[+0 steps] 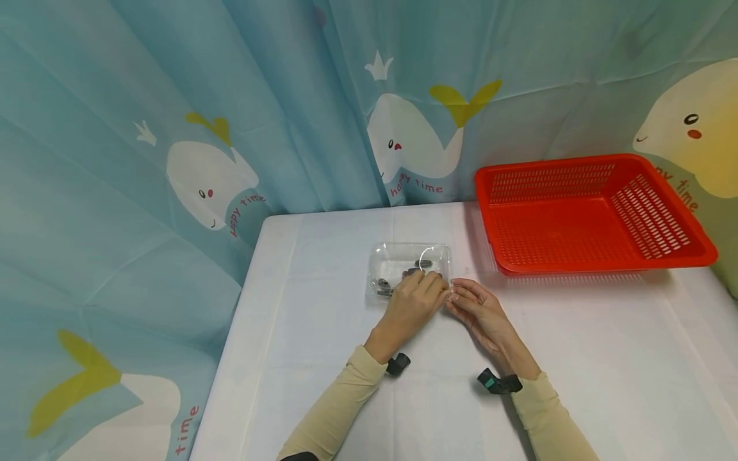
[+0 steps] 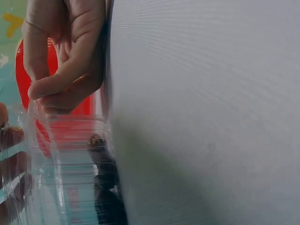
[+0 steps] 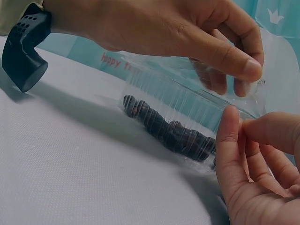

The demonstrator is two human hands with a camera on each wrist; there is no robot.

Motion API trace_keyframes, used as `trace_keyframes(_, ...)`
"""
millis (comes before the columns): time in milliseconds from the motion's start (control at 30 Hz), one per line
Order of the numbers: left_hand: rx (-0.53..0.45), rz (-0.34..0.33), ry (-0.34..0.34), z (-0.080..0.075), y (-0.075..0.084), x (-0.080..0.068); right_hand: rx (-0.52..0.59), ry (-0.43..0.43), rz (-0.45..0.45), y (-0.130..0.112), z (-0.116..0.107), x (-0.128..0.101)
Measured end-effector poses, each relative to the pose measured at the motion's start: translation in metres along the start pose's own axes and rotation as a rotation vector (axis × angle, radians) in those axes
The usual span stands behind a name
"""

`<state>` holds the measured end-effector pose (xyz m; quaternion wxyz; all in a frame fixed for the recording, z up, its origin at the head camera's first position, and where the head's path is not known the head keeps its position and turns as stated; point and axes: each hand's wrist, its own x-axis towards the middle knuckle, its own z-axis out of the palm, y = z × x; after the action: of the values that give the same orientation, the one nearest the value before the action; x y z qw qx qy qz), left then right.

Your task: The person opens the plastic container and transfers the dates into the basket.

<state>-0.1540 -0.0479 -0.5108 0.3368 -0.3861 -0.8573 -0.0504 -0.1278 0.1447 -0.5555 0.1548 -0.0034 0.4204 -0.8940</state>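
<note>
A clear plastic box (image 1: 377, 259) lies on the table with several dark, ridged oval pieces (image 3: 176, 133) inside; what they are I cannot tell. My left hand (image 1: 414, 299) reaches over the front of the box. Its thumb and fingertips pinch the thin clear plastic at the top edge of the near right corner. Just beside it my right hand (image 1: 480, 314) pinches the same corner from outside, thumb against index finger. In the left wrist view, the right hand (image 2: 65, 61) holds the plastic edge above the ribbed wall. The left hand partly hides the pieces from the head view.
A red perforated basket (image 1: 553, 227) stands at the back right of the white table (image 1: 323, 320), its rim above the box. Behind the table hangs a blue curtain (image 1: 300, 96) printed with whales. Each wrist wears a dark camera mount (image 1: 498, 382).
</note>
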Motion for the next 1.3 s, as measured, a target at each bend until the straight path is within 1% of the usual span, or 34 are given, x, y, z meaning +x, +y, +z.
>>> trace_keyframes(100, -0.017, -0.004, -0.006, 0.001, 0.001, -0.001, -0.002, 0.0, 0.001, 0.0, 0.0, 0.0)
trace_keyframes(300, -0.055, -0.017, -0.047, 0.001, 0.003, -0.005, -0.014, 0.005, 0.009, -0.001, -0.001, 0.0)
trace_keyframes(367, -0.069, -0.021, -0.051, 0.001, 0.003, -0.005, -0.017, 0.006, 0.01, -0.001, -0.001, 0.0)
trace_keyframes(533, -0.094, -0.02, -0.029, 0.0, 0.003, -0.006, -0.005, 0.003, 0.011, -0.002, 0.0, -0.001)
trace_keyframes(733, -0.141, -0.049, -0.011, -0.003, 0.0, -0.003, 0.026, -0.008, 0.01, -0.002, 0.0, -0.001)
trace_keyframes(1000, -0.18, -0.057, 0.037, -0.004, -0.003, -0.003, 0.015, -0.013, 0.009, -0.002, -0.001, 0.0)
trace_keyframes(1100, -0.198, -0.055, 0.028, -0.005, -0.004, -0.003, -0.006, -0.005, 0.011, -0.002, -0.001, -0.001)
trace_keyframes(1300, -0.207, -0.024, -0.003, -0.004, -0.007, -0.004, -0.018, -0.002, 0.018, -0.002, -0.001, -0.001)
